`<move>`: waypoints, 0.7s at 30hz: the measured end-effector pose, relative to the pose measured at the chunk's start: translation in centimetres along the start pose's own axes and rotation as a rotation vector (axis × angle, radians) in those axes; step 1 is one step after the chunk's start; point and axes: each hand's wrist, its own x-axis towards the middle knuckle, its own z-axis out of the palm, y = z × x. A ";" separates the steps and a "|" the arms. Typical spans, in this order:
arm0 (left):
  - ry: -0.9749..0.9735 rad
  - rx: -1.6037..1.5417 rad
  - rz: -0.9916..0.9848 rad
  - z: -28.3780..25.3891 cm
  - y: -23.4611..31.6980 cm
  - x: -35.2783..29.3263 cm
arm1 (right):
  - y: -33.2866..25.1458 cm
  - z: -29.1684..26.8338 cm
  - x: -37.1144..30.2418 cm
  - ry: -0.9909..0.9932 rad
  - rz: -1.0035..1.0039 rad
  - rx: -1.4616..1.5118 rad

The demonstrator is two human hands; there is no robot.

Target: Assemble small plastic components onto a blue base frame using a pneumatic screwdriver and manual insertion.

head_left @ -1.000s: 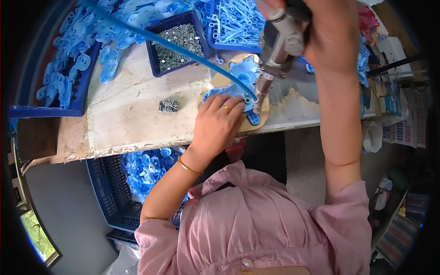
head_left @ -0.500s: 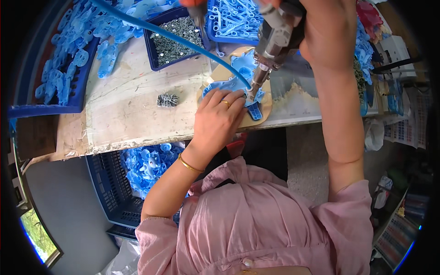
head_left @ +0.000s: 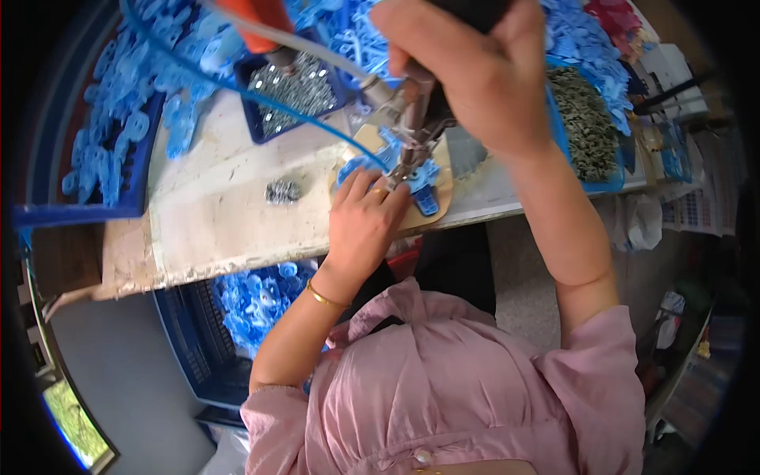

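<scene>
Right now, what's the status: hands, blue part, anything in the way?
Left hand on blue part. Right hand gripping tool, tip close to left hand. Possible snag: blue hose slanting in toward the tip.

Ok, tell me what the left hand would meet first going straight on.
Likely the power tool's metal nose, close by the fingers of the left hand at the blue part; depth is unclear, so they may be touching.

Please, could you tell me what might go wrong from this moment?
The tip of the metal tool in the right hand is very close to the left hand; a slip might hurt its fingers. The blue plastic part might shift if the left hand loosens. The blue tube reaches near the tip and could get in the way.
</scene>
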 end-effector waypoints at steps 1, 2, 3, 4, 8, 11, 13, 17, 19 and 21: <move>0.024 -0.015 -0.009 0.0 -0.1 -0.1 | -0.8 0.6 1.3 -0.012 0.017 -0.123; 0.049 -0.030 -0.016 -0.1 -0.2 -0.2 | -3.4 1.6 1.5 0.255 0.617 0.098; 0.051 -0.037 -0.020 0.2 0.0 -0.1 | -3.3 1.1 2.8 0.251 0.505 0.033; 0.050 -0.035 -0.030 -0.1 0.1 -0.2 | -2.4 0.3 4.2 0.185 0.425 -0.086; 0.089 -0.066 -0.005 -2.9 0.9 0.2 | 2.2 -2.1 8.2 0.177 0.192 -0.220; -0.045 -0.318 -0.066 -8.8 1.1 0.0 | 4.4 -4.3 6.3 0.268 0.299 -0.375; -0.167 -0.412 -0.178 -15.5 0.9 -1.9 | 4.6 -6.3 3.3 0.291 0.383 -0.480; -0.722 -0.105 -0.491 -26.2 -1.2 -8.6 | 4.9 -18.7 -7.2 0.241 0.750 -0.997; -0.658 0.056 -0.614 -26.8 -0.4 -11.1 | 5.0 -25.3 -12.6 0.296 0.805 -1.386; -0.674 0.214 -0.957 -26.6 -0.1 -11.2 | 2.9 -28.1 -13.7 0.214 0.931 -1.716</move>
